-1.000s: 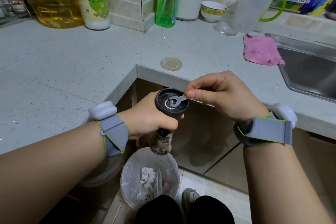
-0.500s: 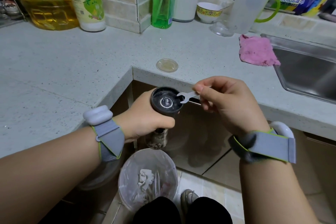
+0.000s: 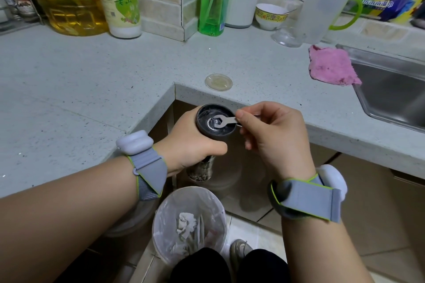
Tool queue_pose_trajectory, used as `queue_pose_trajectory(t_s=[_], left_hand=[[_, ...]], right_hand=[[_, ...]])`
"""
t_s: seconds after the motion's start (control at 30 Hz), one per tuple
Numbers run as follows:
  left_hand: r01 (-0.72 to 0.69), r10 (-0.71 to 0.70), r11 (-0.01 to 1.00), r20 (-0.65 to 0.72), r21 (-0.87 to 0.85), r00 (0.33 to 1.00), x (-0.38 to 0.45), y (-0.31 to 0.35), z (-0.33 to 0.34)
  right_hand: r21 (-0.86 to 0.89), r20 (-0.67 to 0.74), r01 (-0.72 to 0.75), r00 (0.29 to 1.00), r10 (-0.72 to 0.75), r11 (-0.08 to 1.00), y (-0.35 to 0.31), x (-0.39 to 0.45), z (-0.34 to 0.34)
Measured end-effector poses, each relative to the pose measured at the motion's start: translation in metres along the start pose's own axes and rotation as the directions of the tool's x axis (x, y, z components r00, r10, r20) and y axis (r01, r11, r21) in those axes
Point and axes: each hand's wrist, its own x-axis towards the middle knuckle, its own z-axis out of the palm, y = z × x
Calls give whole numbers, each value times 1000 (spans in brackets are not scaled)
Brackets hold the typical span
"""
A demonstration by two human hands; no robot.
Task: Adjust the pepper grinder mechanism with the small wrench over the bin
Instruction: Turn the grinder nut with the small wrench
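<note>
My left hand [image 3: 190, 142] grips a pepper grinder [image 3: 212, 132] upside down, its black grinding end facing up and its clear peppercorn body [image 3: 200, 171] pointing down. The small flat metal wrench [image 3: 224, 121] is pinched between the thumb and fingers of my right hand [image 3: 273, 138]. Its open jaw sits on the nut at the centre of the grinder's mechanism. Below the grinder stands a round bin [image 3: 189, 223] lined with a pale bag and holding crumpled paper.
The grey speckled countertop [image 3: 92, 89] wraps around in an L, its edge just behind the grinder. On it lie a small clear lid [image 3: 218, 82] and a pink cloth [image 3: 331, 65]. A steel sink [image 3: 391, 89] is at right. Bottles, a bowl and a jug line the back wall.
Half a second ago the wrench was lifted off to the right of the mechanism; now its jaw is back on the centre nut. Both hands sit slightly lower in view.
</note>
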Motion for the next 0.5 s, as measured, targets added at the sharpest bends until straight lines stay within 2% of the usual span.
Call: queue_pose_trajectory(t_s=[0.13, 0.27, 0.4, 0.5], left_hand=[[-42, 38, 998, 76, 50, 996, -3, 1, 0], [-44, 40, 998, 128, 36, 991, -4, 2, -2], [-139, 91, 976, 267, 168, 959, -8, 3, 1], [-88, 49, 986, 250, 144, 967, -7, 1, 2]], right_hand=[[-118, 83, 59, 995, -49, 991, -5, 4, -8], [-173, 162, 187, 974, -160, 967, -8, 4, -11], [-236, 302, 211, 944, -134, 949, -10, 6, -11], [-265, 258, 230, 953, -161, 937, -10, 6, -8]])
